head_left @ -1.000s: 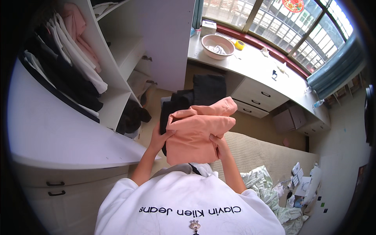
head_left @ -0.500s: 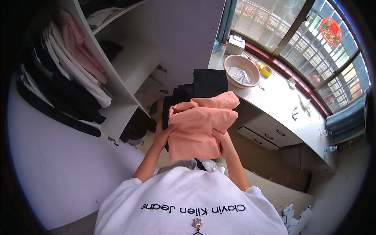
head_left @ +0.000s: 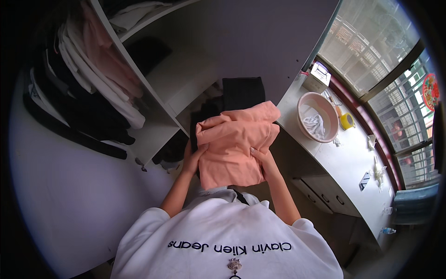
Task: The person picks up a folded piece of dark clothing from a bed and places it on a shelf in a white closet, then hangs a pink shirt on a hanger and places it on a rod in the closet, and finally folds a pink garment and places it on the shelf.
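Observation:
Between my two hands I carry a bundle of folded clothes. A folded salmon-pink garment (head_left: 237,149) lies on top, and black folded clothing (head_left: 244,93) sticks out beneath it on the far side. My left hand (head_left: 193,160) grips the left edge, thumb on the pink cloth and fingers hidden under the bundle. On the right edge, my right hand (head_left: 262,162) holds on the same way, thumb pressing on top. The bundle hangs in front of my waist, facing an open wardrobe (head_left: 151,83).
Dark, white and pink clothes (head_left: 88,83) hang in the wardrobe at left, beside shelves (head_left: 190,79). On the right, a long white desk (head_left: 320,158) bears a pink basin (head_left: 304,125) with white cloth in it, a yellow tape roll (head_left: 346,121) and a box (head_left: 317,77). Windows line the far right.
My view has turned left toward the wardrobe, so the desk and basin now sit farther right. Both hands keep the same hold on the bundle.

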Available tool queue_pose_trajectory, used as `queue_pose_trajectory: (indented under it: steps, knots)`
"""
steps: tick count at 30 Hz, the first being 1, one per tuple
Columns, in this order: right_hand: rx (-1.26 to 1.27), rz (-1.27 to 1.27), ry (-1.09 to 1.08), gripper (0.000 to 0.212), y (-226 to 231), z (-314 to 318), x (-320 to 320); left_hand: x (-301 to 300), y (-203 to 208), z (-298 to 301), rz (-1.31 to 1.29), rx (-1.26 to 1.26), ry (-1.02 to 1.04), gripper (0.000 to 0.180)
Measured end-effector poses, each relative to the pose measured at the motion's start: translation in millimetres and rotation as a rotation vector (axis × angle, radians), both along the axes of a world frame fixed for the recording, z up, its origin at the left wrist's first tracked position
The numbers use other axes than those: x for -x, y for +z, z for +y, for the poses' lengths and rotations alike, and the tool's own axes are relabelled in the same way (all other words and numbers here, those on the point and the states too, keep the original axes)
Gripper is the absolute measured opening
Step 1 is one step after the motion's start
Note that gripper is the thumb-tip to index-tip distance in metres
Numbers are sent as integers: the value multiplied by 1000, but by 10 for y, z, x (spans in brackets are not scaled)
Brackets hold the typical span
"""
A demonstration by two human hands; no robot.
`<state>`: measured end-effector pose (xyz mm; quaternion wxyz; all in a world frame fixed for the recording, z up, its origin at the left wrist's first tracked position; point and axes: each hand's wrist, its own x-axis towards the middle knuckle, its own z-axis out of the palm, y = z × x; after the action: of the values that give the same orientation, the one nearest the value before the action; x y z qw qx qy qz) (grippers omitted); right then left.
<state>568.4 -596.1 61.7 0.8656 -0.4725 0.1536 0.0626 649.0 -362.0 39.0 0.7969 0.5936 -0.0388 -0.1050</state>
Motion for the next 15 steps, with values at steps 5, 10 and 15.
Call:
queue_pose_trajectory:
  steps: [5, 10, 15]
  knots:
    - [55, 1, 52, 60, 84, -34, -817, -711, 52, 8, 55, 76, 24, 65]
    - [129, -4, 40, 61, 389, -37, -1767, -1619, 240, -19, -15, 121, 14, 72]
    - [157, -64, 64, 60, 604, 110, -2669, -2384, 327, 141, -96, 103, 91, 73]
